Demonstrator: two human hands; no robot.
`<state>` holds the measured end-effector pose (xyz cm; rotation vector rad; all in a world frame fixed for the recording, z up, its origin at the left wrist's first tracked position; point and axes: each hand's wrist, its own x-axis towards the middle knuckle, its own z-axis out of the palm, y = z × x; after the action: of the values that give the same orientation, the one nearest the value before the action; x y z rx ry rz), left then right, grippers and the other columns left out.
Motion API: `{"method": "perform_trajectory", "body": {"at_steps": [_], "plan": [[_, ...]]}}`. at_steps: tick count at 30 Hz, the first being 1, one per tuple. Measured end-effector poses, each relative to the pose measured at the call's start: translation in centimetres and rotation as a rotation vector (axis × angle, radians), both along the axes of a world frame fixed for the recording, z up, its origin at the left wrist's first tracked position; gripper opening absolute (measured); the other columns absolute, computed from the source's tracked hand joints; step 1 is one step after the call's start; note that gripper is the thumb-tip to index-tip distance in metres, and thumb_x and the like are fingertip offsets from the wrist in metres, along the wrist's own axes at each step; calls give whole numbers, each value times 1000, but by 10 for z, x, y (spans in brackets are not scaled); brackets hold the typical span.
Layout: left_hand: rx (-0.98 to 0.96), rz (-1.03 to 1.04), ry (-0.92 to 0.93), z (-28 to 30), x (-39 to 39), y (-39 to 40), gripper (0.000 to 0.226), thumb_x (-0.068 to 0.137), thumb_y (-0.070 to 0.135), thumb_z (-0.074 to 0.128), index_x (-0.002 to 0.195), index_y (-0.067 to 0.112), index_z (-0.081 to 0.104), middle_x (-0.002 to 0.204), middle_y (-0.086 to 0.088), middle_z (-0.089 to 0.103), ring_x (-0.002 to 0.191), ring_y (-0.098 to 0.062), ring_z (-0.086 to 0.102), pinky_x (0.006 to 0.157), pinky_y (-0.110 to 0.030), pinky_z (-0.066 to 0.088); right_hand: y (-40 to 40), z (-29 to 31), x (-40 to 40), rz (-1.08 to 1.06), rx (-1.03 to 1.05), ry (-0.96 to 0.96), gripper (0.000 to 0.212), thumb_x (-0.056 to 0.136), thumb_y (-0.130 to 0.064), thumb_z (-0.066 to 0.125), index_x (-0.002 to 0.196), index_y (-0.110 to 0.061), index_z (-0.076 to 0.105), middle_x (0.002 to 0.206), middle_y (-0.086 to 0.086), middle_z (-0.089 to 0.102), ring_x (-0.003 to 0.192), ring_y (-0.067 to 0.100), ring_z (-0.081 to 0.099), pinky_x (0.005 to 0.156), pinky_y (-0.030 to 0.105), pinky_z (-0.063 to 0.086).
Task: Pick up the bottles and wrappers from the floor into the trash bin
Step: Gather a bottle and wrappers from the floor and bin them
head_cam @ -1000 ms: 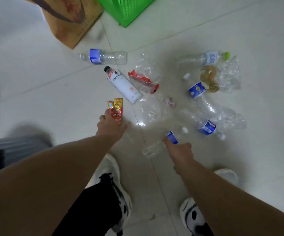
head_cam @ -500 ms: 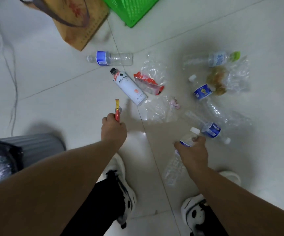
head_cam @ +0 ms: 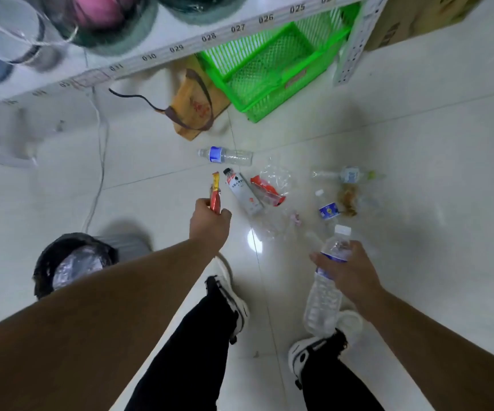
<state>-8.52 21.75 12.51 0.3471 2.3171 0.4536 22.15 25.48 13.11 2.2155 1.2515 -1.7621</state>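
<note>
With my left hand (head_cam: 210, 222) pinching a wrapper (head_cam: 215, 193) and my right hand (head_cam: 351, 272) wrapped around a bottle (head_cam: 326, 287), either could miss the bin (head_cam: 47, 262) if dropped short of it.

- Left hand (head_cam: 210, 225) and right hand (head_cam: 351, 272): bare, no gloves, rings or watch visible.
- Both forearms bare to the frame edge at 7 and 4 o'clock; no sleeve in view.
- Trousers (head_cam: 186, 357): black, full length, both legs.
- Shoes: white with black panels; left shoe (head_cam: 235, 304) at 6 o'clock, right shoe (head_cam: 314, 348) at 5 o'clock.
</note>
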Motion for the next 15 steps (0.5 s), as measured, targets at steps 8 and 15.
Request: {"method": "perform_trajectory", "body": {"at_steps": [8, 15], "plan": [[-86, 48, -65, -87, -7, 31, 46, 87, 44, 74, 118, 18, 51, 106, -4, 61, 91, -26, 66, 78, -50, 63, 56, -59, -25, -55, -26, 86, 48, 71, -44, 96, 106, -26, 69, 92, 4, 77, 75, 17, 76, 62, 35, 60], [-166, 189, 5, -250, 1, 74, 70, 90, 53, 75, 136, 11, 43, 132, -15, 51, 118, -38, 59, 104, -53, 51, 87, -206, -70, 59, -52, 183, 72, 70, -60, 93, 126, -30, 58, 114, -4, 71, 101, 21, 74, 86, 43, 63]]}}
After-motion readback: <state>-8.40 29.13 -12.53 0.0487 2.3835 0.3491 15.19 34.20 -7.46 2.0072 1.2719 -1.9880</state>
